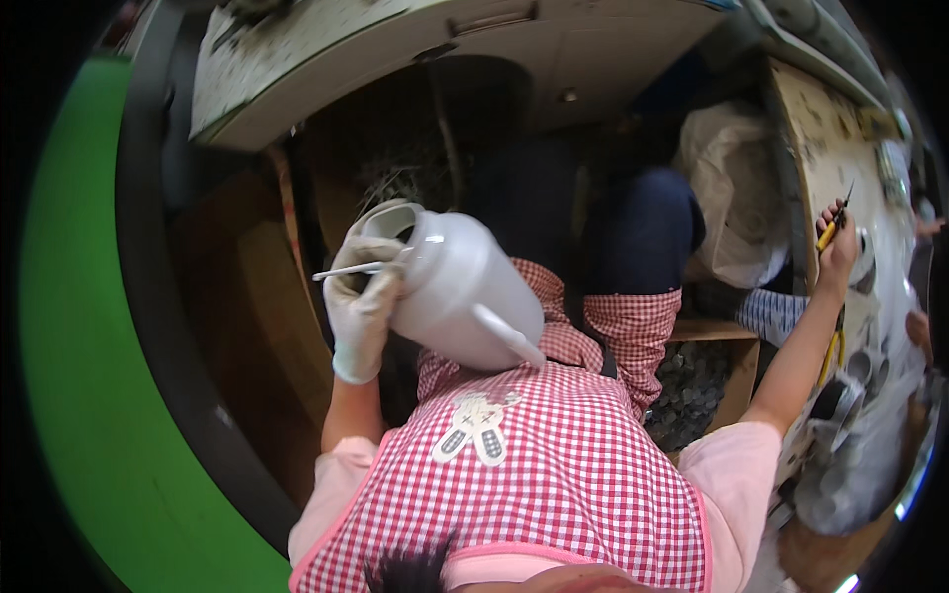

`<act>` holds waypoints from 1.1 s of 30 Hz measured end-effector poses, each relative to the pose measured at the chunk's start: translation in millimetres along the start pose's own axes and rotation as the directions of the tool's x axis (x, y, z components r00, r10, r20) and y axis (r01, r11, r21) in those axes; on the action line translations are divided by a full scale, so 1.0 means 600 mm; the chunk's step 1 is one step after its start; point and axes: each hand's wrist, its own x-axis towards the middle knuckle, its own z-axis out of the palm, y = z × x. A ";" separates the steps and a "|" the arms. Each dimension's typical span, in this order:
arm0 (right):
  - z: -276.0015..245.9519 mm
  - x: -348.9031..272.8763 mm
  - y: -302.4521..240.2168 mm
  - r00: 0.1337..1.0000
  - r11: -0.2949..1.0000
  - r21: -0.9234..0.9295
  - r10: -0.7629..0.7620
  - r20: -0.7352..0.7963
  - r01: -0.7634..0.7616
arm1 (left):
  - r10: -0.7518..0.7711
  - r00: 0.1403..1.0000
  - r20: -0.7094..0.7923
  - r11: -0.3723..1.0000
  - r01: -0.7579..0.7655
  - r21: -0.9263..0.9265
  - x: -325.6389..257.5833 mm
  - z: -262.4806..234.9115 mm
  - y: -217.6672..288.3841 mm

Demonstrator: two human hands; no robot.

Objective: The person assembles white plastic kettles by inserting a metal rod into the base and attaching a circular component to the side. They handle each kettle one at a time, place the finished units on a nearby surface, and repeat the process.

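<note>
My left hand (368, 311), in a pale work glove, grips a white plastic jug (465, 292) at its ringed open end. The jug lies tilted above my lap, with a handle-like bar (506, 334) along its near side. A thin white rod (346, 271) sticks out between the gloved fingers; whether it belongs to the jug I cannot tell. My bare right hand (838, 245) is stretched out over the bench on the right. Its fingers are closed round a pointed hand tool (830, 229) with yellow and black on its handle, the thin tip aimed away from me.
A worn cabinet (514, 59) stands in front of my knees. On the right, the workbench (816, 124) carries small containers and clear plastic. A box of grey round pieces (692, 381) stands below it, near a white sack (736, 188). Green flooring (79, 346) lies left.
</note>
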 end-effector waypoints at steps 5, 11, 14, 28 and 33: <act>0.279 -0.376 -0.066 0.621 0.952 -0.235 0.307 0.721 -0.197 | 0.675 0.627 0.387 0.689 -0.725 -0.027 0.045 0.041 0.106; 0.438 -0.601 -0.066 0.050 0.151 -0.034 -0.104 0.993 0.988 | 0.569 0.412 0.712 0.324 -0.908 0.266 0.049 0.063 0.125; 0.447 -0.620 -0.046 0.015 -0.030 -0.017 -0.052 0.999 0.999 | 0.530 0.390 0.753 0.317 -0.915 0.251 0.048 0.072 0.100; 0.463 -0.633 0.016 -0.028 -0.297 -0.002 -0.095 0.995 0.955 | 0.449 0.270 0.852 0.556 -0.831 -0.030 0.098 0.081 0.084; 0.487 -0.626 0.056 0.271 -0.021 -0.275 0.268 0.925 0.961 | 0.431 0.309 0.848 0.381 -0.914 0.139 0.064 0.131 0.045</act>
